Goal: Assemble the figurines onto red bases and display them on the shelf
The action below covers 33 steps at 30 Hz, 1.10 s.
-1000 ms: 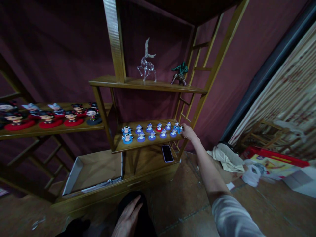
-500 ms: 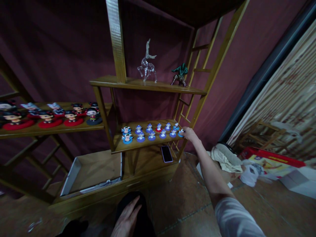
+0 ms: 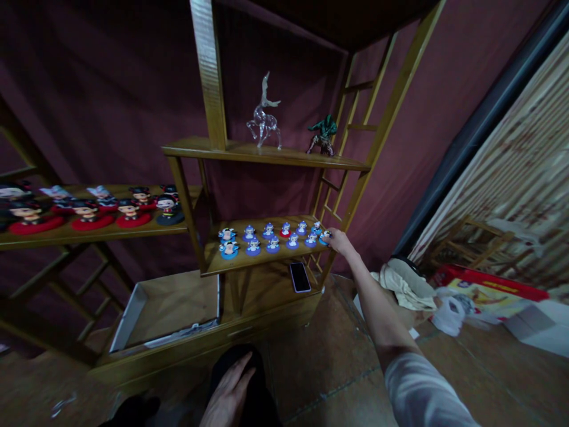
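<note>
My right hand [image 3: 338,241] reaches to the right end of a wooden shelf [image 3: 240,264], its fingers closed on a small figurine with a blue base [image 3: 325,238]. That figurine stands at the end of the front row; the fingers partly cover it. Two rows of similar little figurines run leftward from it, among them a purple-based one [image 3: 311,239] close by and a red-based one [image 3: 285,230] in the back row. Low in the view, my left hand [image 3: 231,388] lies flat on my dark-clothed knee, fingers stretched out and holding nothing.
Above stand a clear deer figure [image 3: 265,121] and a green-cloaked figure [image 3: 326,133]. Red-based figurines [image 3: 92,220] line the left shelf. Below are a shallow open box [image 3: 178,305] and a phone [image 3: 300,277]. Bags and a red box [image 3: 493,284] sit on the right floor.
My right hand stays at the end figurine, with only a very slight shift left. My left hand has not moved.
</note>
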{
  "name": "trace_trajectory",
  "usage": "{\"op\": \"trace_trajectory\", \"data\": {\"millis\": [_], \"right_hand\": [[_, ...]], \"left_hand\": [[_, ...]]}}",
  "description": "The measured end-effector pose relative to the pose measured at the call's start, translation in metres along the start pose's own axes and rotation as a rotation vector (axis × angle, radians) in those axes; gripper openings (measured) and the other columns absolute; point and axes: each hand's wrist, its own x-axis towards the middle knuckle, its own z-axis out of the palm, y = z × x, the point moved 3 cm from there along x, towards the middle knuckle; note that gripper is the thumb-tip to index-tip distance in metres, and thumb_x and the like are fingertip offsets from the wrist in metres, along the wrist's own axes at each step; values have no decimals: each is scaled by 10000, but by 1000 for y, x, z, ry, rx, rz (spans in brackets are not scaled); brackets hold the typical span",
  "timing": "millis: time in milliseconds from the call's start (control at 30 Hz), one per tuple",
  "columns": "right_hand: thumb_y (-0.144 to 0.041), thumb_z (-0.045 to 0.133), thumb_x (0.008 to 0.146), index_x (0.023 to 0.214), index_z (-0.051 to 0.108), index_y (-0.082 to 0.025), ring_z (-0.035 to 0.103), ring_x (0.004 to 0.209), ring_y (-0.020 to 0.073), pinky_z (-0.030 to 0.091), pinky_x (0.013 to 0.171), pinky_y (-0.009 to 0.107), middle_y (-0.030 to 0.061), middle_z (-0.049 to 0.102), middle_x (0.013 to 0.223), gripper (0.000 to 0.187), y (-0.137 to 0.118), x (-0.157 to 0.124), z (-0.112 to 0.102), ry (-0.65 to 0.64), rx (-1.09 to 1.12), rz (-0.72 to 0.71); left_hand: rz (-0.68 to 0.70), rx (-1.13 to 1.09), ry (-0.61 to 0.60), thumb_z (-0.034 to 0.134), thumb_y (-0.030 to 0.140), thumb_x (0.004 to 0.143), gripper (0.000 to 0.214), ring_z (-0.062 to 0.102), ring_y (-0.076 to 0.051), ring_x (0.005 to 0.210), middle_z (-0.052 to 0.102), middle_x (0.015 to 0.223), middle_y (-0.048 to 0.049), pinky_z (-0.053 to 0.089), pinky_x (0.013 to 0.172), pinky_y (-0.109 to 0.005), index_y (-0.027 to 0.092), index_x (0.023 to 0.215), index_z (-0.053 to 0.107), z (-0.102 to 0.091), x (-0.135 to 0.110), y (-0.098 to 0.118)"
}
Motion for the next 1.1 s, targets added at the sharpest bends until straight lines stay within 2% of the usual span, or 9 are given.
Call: {"op": "trace_trajectory", "data": {"millis": [67,167,267,367,433,533,733,1100], "right_hand": [[-254,597,750,1042,594,-193,608,774,168,447,710,256,49,643,865,299,-3,-5,-4,34,10,-30],[-278,586,755,1141,545,-206,592,883,189,449,795,303,89,584,1069,395,-10,-22,-11,206,37,-104],[-314,524,794,1121,548,-207,586,874,184,456,798,320,94,550,1107,345,-17,-41,-6,351,112,-127],[-357,528,788,1069,570,-191,588,809,174,465,771,312,63,593,959,329,-24,-52,16,265,191,-120],[-391,572,754,1075,573,-182,579,845,190,456,794,323,70,589,962,383,-30,-53,30,228,160,-104],[-426,606,724,1076,583,-176,553,918,217,429,845,341,95,568,1006,432,-35,-50,41,245,64,-62],[-455,576,740,1004,619,-180,552,856,208,431,798,325,95,554,991,384,-40,-42,42,222,-7,42],[-433,593,714,897,638,-179,543,765,176,432,726,288,55,559,878,316,-39,-37,43,216,29,17]], "left_hand": [[-6,0,6,423,108,788,429,544,-181,1124,547,1279,-27,492,895,-300,283,1139,597,0,0,0],[-3,18,19,421,114,796,414,543,-185,1127,545,1282,-29,491,899,-300,278,1130,603,0,-1,1],[24,43,16,435,115,791,411,540,-194,1133,538,1291,-35,491,901,-302,272,1133,601,2,-1,2],[36,71,15,447,114,785,406,542,-203,1132,542,1286,-41,492,902,-315,267,1129,602,4,-2,2],[39,78,11,449,119,787,399,542,-206,1132,545,1282,-45,494,900,-319,262,1126,603,5,-2,1],[37,68,11,432,112,785,409,547,-201,1125,555,1270,-37,497,896,-317,268,1121,606,5,-1,1],[40,91,14,423,113,783,414,558,-196,1110,564,1260,-33,502,887,-313,271,1117,610,6,-3,-1],[-1,33,22,418,115,797,415,529,-188,1146,549,1281,-10,473,930,-327,282,1127,606,5,-3,1]]}}
